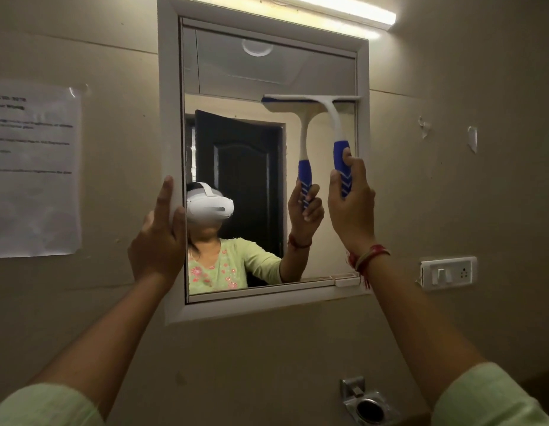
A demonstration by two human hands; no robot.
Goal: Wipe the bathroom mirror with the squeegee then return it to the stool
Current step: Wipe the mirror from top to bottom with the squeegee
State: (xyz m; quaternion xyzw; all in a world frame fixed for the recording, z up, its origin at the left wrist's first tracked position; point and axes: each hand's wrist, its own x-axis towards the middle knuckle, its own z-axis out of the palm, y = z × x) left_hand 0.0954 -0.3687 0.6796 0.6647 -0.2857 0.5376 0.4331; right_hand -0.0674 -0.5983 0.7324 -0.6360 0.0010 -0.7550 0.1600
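Note:
A white-framed mirror hangs on the beige wall. My right hand grips the blue handle of a white squeegee, thumb up on the grip. Its blade lies flat against the glass in the upper right part of the mirror, reaching to the right frame. My left hand holds the mirror's left frame, fingers wrapped over its edge. The glass reflects the squeegee, my hand and a dark door. The stool is out of view.
A lit tube light runs above the mirror. A paper notice is taped to the wall at left. A white switch plate sits to the right. A metal holder juts from the wall below.

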